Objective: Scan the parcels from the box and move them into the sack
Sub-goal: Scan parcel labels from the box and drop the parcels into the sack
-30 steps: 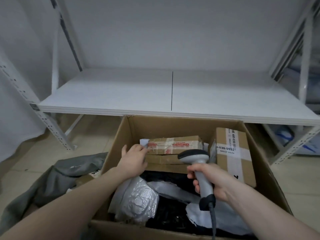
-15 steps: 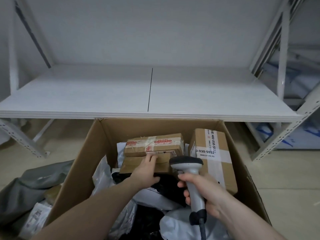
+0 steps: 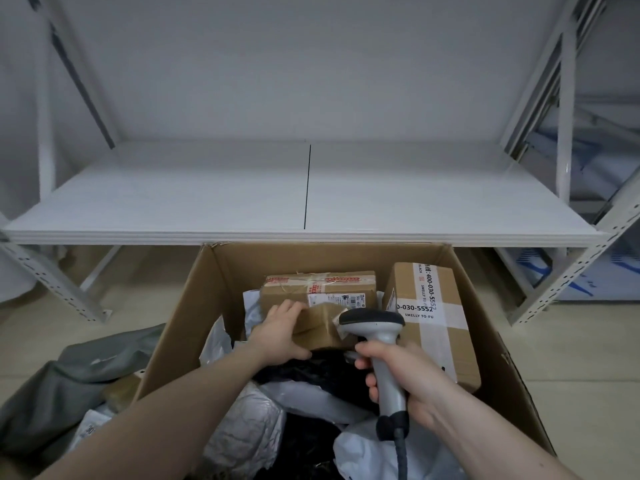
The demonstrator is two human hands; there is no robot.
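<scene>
White metal shelving (image 3: 311, 188) fills the background, its broad shelf board running across the view above a pale tiled floor (image 3: 571, 348). Below the shelf's front edge stands a large open cardboard box (image 3: 194, 306), holding several parcels.

At the back of the box lies a flat brown parcel with red-printed tape (image 3: 318, 284) and a white label on its near face. To its right a taller brown carton (image 3: 429, 317) leans against the box wall, wrapped in white tape printed with a phone number. The front of the box holds soft mail bags: a silver padded one (image 3: 242, 434), white ones (image 3: 363, 452) and black plastic (image 3: 311, 372) between them.

The left hand (image 3: 277, 336) grips a small brown parcel (image 3: 320, 327) that sits just in front of the taped parcel, fingers curled over its left end and thumb along its near edge. The right hand (image 3: 408, 379) is wrapped round the handle of a grey barcode scanner (image 3: 375, 327), whose dark head sits right beside the small parcel. Its cable (image 3: 401, 459) drops toward the bottom edge.

Left of the box, on the floor, slumps a grey sack (image 3: 69, 386) with a couple of parcels showing at its mouth.
</scene>
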